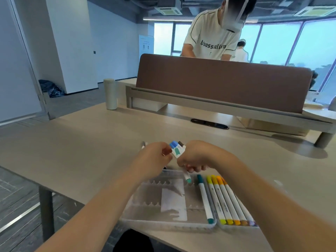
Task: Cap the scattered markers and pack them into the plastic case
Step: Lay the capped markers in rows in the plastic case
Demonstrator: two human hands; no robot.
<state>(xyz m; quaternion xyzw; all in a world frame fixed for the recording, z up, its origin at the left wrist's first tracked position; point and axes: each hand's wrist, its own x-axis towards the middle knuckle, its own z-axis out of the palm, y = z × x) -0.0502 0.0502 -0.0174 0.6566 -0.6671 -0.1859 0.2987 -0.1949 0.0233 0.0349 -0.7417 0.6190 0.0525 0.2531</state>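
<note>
Above the plastic case (pixel 163 224) at the counter's (pixel 81 151) near edge, holding six packed markers (pixel 225 199), right hand (pixel 196 157) fingers clamp three loose markers (pixel 179 149), left hand (pixel 154 158) fingers pinch a red piece (pixel 166 151); wide counter lies left.

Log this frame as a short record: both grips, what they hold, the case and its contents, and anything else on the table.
left grip: fingers curled beside the bundle; unclear what it pinches
right grip: holds a bundle of markers, with blue, dark and teal ends up
case: clear, open, at the near table edge
in case: teal marker and a yellow-orange row, on the right side
loose marker: on the table behind the left grip
bottle: upright, far left
</note>
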